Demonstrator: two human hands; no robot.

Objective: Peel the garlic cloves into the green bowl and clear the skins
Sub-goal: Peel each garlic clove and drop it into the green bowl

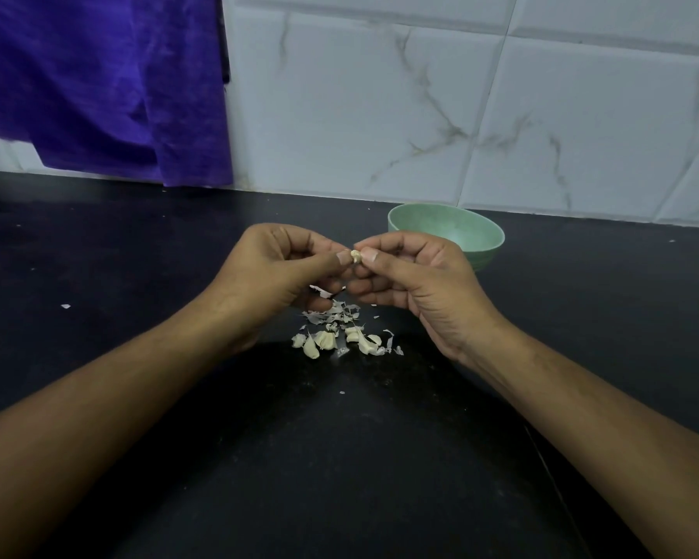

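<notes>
Here, over a black countertop [340,457], we hold one garlic clove [355,256] between our left hand [283,268] and right hand [412,276], each pinching it with thumb and forefinger while the other fingers curl inward. Beneath the hands, papery skins [335,310] and more loose cloves [323,340] lie in a small heap on the counter. The green bowl [452,232] stands just behind our right hand near the marbled tile wall [461,115], and a purple cloth [97,82] hangs at the far left.
</notes>
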